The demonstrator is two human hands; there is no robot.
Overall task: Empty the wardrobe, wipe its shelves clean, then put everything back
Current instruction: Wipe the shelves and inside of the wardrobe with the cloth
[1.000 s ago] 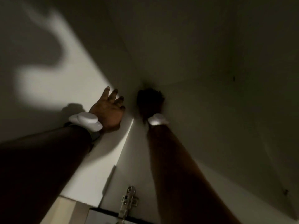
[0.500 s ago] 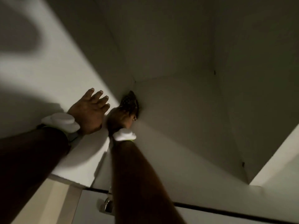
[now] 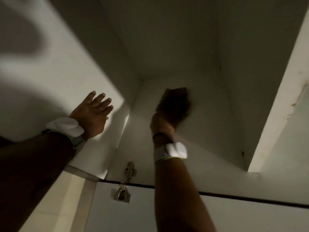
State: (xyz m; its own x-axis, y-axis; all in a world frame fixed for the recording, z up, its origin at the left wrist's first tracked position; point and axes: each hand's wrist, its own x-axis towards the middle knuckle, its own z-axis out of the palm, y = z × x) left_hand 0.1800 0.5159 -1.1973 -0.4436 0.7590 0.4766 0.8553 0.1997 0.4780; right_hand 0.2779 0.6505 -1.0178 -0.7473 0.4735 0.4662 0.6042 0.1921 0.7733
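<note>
Wiping step, judged from the layout; upper wardrobe compartment [image 3: 209,128] seen from below, no stored things visible inside. Right hand [image 3: 164,126] near frame centre, gripping a dark cloth [image 3: 175,101]; cloth pressed on the inner panel; heavy motion blur, single fingers not separable. Left hand [image 3: 93,114] at 9 o'clock of the cloth, flat on the lit white panel [image 3: 50,72], probably the open door; fingers straight, slightly spread, holding nothing. White wrist bands [image 3: 65,127] on both wrists; metal hinge [image 3: 124,181] at 6 o'clock.

To do it well: brace with the flat left palm; press the cloth flat, not bunched; work in overlapping strokes from the back corner at 12 o'clock toward the front edge at 6 o'clock; push into the seams where panels meet; cover the dim wall at 3 o'clock too; refold to a clean face when soiled; steer clear of the hinge to avoid snagging.

Writing: none readable; no brand or label made out on bands, hinge or panels; too dark and blurred.
</note>
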